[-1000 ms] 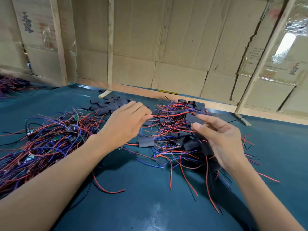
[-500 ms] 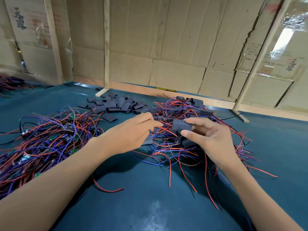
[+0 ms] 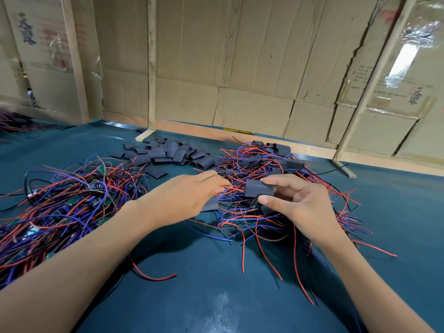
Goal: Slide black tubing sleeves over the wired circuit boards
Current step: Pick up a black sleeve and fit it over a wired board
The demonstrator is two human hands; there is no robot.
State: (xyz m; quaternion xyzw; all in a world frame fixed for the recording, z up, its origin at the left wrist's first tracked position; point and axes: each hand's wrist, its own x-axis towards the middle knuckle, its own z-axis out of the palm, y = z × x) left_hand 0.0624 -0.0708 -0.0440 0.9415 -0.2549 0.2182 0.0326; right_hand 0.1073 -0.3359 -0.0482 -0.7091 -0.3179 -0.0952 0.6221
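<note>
My right hand pinches a black tubing sleeve between thumb and fingers, just above the right-hand pile of sleeved boards. My left hand is close beside it on the left and pinches the red wires that run into the sleeve. The board itself is hidden inside the sleeve. A heap of bare wired circuit boards with red, blue and black leads lies at the left. Loose black sleeves are piled further back.
The blue-green table carries everything. A cardboard wall with wooden battens closes off the back. Another bundle of wires lies at the far left edge. Stray red and blue leads trail toward me from the right pile.
Both hands have come down and closer together over the right pile. The stretch of red wire between them has shortened, and the sleeve now sits near my left fingertips.
</note>
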